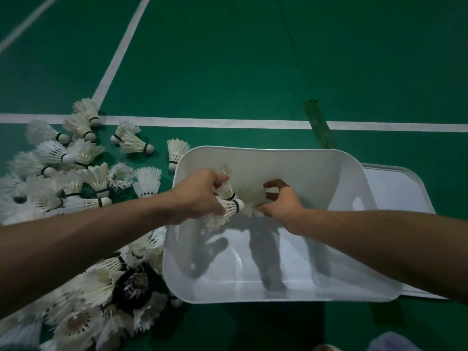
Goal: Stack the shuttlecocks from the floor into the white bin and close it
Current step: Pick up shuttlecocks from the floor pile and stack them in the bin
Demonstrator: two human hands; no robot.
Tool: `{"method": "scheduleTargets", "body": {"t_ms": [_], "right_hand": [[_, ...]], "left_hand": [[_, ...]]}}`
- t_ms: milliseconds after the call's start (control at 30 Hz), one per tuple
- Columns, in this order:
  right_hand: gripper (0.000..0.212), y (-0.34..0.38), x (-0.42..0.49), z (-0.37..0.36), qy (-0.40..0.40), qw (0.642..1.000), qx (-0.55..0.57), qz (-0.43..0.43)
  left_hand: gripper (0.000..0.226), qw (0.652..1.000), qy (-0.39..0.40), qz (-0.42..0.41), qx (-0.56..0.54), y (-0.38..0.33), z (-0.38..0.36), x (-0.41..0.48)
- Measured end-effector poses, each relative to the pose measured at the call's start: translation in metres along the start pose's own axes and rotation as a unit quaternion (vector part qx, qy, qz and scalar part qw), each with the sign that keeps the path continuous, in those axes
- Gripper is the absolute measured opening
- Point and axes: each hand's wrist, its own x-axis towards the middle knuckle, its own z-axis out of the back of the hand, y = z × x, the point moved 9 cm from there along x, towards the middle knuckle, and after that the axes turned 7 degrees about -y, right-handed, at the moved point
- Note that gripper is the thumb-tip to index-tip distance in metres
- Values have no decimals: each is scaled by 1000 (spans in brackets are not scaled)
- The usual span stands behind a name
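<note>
Head view: above the white bin, the left hand grips a pair of shuttlecocks by the feathers. The right hand pinches the feathers of a third shuttlecock with curled fingers. A heap lies on the floor left of the bin, and the lid lies right of it.
</note>
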Motion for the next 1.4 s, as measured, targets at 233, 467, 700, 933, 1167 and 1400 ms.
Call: {"method": "scheduleTargets", "body": {"t_ms": [233, 467, 700, 933, 1167, 1400], "right_hand": [[41, -10, 5, -8, -45, 997, 64, -4], [41, -3, 5, 4, 13, 1000, 2, 0], [56, -8, 7, 18, 67, 995, -74, -31], [48, 9, 5, 44, 26, 999, -33, 3], [49, 50, -21, 49, 99, 987, 94, 82], [68, 67, -46, 28, 235, 965, 20, 116]], "left_hand": [[78, 1000, -2, -18, 1, -3, -2, 3], [81, 999, 20, -20, -30, -5, -9, 3], [82, 998, 44, -35, -29, -7, -13, 2], [82, 995, 87, -42, -38, -10, -18, 2], [79, 981, 182, -66, -22, -30, -28, -3], [77, 970, 226, -91, -16, -46, -43, -9]]}}
